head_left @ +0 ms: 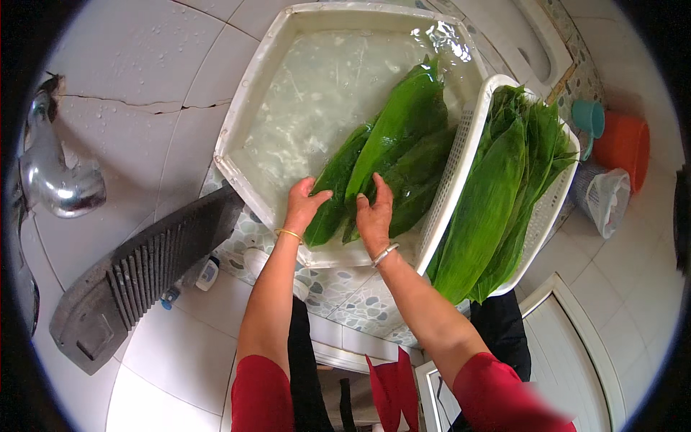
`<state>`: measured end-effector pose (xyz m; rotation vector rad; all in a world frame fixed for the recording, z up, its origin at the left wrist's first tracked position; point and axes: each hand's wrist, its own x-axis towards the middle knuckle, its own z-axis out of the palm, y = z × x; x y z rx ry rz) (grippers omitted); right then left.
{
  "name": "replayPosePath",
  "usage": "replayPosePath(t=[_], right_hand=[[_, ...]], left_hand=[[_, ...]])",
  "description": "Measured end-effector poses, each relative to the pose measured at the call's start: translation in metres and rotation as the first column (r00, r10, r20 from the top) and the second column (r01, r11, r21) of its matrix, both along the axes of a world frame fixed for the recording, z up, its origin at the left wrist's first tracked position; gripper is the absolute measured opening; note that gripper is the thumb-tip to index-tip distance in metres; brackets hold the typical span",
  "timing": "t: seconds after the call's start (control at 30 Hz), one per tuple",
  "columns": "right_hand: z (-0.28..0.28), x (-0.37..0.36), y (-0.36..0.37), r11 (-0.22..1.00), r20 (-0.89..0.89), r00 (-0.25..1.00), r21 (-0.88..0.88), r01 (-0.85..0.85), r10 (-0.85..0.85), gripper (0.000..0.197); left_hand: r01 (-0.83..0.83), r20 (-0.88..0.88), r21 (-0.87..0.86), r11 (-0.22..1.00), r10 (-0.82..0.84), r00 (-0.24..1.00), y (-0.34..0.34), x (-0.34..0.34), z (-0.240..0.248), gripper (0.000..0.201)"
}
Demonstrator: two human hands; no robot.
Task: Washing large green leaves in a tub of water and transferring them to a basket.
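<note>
Several long, broad green leaves (403,119) lie partly under water in a white plastic basin (248,93), fanned from its near side toward its far right. My left hand (305,207) is at the left edge of the leftmost leaf (332,189), thumb and fingers apart. Over the near ends of the middle leaves, my right hand (374,218) has its thumb and forefinger spread and touches them. Its lower fingers are partly hidden. Against the basin's right side, a white perforated basket (461,155) holds a thick stack of similar leaves (484,209).
A chrome faucet (61,180) projects from the tiled wall at left. Below it stands a dark ribbed washboard (147,270), with a small white bottle (208,273) beside it. At right are a teal cup (589,119), an orange-red bucket (625,147) and a lined wastebasket (601,194).
</note>
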<state>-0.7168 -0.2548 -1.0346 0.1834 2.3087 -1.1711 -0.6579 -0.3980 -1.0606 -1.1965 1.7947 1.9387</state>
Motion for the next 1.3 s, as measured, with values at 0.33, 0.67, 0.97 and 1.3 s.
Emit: replayPosePath(t=[0.33,0.67,0.97,1.3], right_hand=[[0.014,0.032,0.027,0.744,0.205,0.72,0.082,0.663,-0.663,0.06],[-0.014,0.038,0.008,0.737,0.379,0.647,0.168,0.655,-0.662,0.074],[-0.028,0.026,-0.001,0.801,0.469,0.795,-0.258,0.54,-0.385,0.03],[-0.019,0.008,-0.001,0.702,0.161,0.684,0.204,0.682,-0.711,0.072]], left_hand=[[-0.242,0.113,0.145,0.959,0.227,0.967,-0.014,0.017,0.032,0.022],[-0.109,0.146,0.087,0.99,0.096,0.985,-0.017,0.017,0.025,0.035],[0.163,0.176,-0.297,0.941,-0.114,0.978,0.012,-0.023,0.022,0.054],[0.063,0.021,-0.137,0.989,-0.061,0.998,-0.007,-0.006,-0.009,0.059]])
